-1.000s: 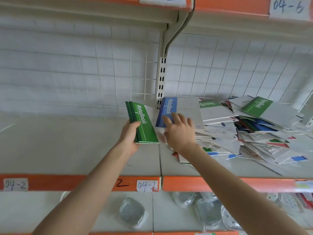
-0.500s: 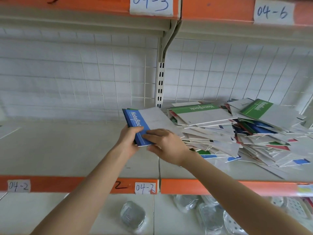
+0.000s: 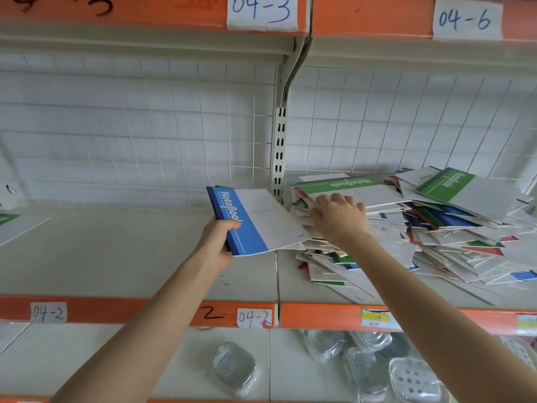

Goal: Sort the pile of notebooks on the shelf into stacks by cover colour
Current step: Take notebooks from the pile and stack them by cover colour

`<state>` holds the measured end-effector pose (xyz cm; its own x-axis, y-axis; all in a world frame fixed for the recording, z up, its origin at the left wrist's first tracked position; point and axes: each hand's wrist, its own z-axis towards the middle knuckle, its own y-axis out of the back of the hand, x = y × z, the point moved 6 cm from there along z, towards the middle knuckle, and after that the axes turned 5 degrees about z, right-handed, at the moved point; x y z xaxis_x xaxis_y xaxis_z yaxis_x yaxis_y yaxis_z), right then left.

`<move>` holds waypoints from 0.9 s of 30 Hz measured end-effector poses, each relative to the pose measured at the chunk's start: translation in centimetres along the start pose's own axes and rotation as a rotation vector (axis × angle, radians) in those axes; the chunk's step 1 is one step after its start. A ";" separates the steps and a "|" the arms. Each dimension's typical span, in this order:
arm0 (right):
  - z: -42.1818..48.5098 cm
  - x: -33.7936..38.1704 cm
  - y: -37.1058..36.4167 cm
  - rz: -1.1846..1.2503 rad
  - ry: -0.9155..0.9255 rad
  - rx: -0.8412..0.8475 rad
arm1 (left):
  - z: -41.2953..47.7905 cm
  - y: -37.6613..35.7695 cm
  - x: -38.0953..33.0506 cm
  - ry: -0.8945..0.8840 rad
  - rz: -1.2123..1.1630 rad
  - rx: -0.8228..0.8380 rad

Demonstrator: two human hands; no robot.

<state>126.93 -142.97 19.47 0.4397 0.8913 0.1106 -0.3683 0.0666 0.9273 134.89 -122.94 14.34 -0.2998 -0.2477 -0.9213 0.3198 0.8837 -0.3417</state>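
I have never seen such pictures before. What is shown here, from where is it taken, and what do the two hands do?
There is no machine here. A person wears one wide-angle camera on the head, so you look forward and down along both bare arms at a store shelf with orange edges.

The left hand holds a blue notebook by its spine, lifted above the shelf; something green shows just behind it. The right hand reaches into the untidy pile of notebooks on the right, fingers at a green notebook lying on top. I cannot tell if it grips it yet.

At the far left edge lies another green-covered notebook. Below, a lower shelf holds shiny foil trays.
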 end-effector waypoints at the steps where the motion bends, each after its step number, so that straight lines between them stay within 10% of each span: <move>1: -0.2 0.1 0.0 -0.011 0.010 -0.020 | 0.0 -0.1 0.0 0.002 -0.005 0.007; 11: -4.0 3.1 1.9 0.317 0.350 -0.465 | -0.1 -0.9 1.1 0.061 -0.003 -0.045; 18: -6.4 5.1 0.1 0.646 0.796 -0.193 | -0.2 -1.0 1.7 0.152 -0.211 0.035; 24: -4.7 4.1 1.7 0.561 0.799 -0.091 | -0.7 0.3 1.3 0.141 -0.048 -0.009; 27: -0.5 1.2 3.1 0.275 0.316 -0.183 | -0.8 0.5 0.9 0.118 0.058 -0.020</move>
<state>125.91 -141.44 22.26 0.0437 0.9782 0.2031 -0.5877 -0.1393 0.7970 134.04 -122.44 13.49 -0.3858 -0.1488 -0.9105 0.3219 0.9032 -0.2840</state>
